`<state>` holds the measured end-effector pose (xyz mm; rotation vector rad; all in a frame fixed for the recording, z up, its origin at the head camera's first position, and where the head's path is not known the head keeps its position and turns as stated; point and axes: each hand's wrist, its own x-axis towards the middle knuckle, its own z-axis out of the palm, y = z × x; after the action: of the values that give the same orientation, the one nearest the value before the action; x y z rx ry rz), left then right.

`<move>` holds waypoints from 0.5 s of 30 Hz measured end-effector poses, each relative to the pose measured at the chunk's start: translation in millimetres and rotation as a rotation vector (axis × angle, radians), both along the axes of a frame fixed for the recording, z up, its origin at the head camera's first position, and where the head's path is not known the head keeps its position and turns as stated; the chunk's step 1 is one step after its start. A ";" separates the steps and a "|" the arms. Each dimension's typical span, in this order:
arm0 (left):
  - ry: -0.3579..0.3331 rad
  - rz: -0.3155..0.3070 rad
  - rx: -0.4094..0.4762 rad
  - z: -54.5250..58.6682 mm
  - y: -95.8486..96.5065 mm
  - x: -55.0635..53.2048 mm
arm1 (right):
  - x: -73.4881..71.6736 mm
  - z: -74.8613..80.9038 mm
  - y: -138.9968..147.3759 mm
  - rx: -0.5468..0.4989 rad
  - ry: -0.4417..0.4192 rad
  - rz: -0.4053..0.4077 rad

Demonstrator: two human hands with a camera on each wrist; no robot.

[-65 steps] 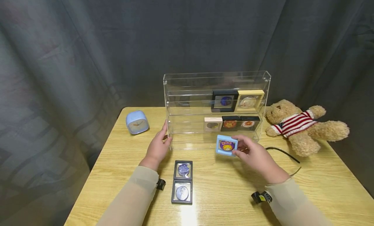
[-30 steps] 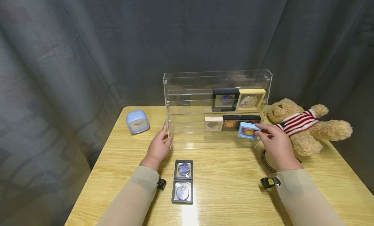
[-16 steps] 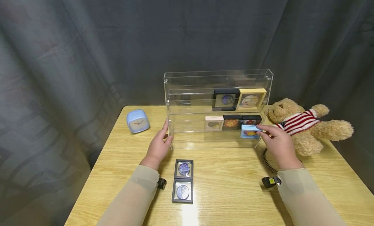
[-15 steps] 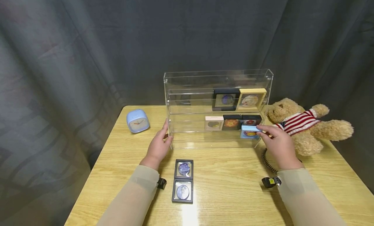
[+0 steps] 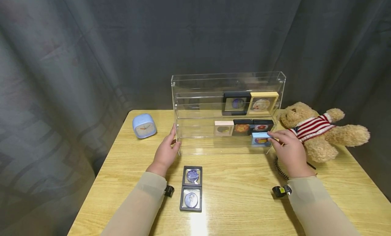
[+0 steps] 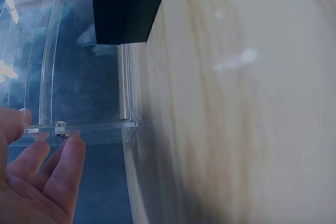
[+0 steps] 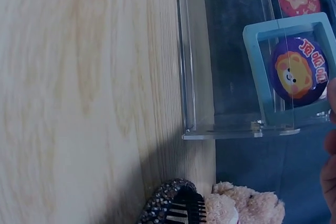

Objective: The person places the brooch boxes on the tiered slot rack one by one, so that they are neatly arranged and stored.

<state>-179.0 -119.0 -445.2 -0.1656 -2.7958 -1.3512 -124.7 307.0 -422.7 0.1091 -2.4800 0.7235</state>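
My right hand (image 5: 290, 151) pinches a light-blue square display frame (image 5: 260, 139) by its right edge. The frame is at the lower right of a clear acrylic rack (image 5: 195, 151), below a dark frame. In the right wrist view, the frame holds a purple badge (image 7: 299, 72) with a yellow animal face, and a clear shelf lip crosses in front of it. My left hand (image 5: 165, 156) grips the rack's left side panel; fingertips (image 6: 73, 148) press its outer face in the left wrist view.
Several frames stand on the rack, including a yellow one (image 5: 263, 103) and a pink one (image 5: 223, 128). Two dark frames (image 5: 191, 188) lie on the table. A blue clock (image 5: 144, 126) is left, a teddy bear (image 5: 317, 129) right. A black toothed hairband (image 7: 178, 200) lies by the bear.
My right hand has carried the blue frame rightward from in front of the rack to its lower right tier. Over the last half second the frame has shifted slightly lower. The left hand has stayed put.
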 end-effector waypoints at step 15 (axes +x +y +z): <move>-0.014 0.001 0.001 -0.5 -0.2 0.1 | -4.4 -5.5 -6.4 0.009 -0.023 0.006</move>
<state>-179.0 -119.2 -445.8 -0.1547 -2.8058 -1.3590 -129.1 300.7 -428.2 0.1127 -2.5061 0.7201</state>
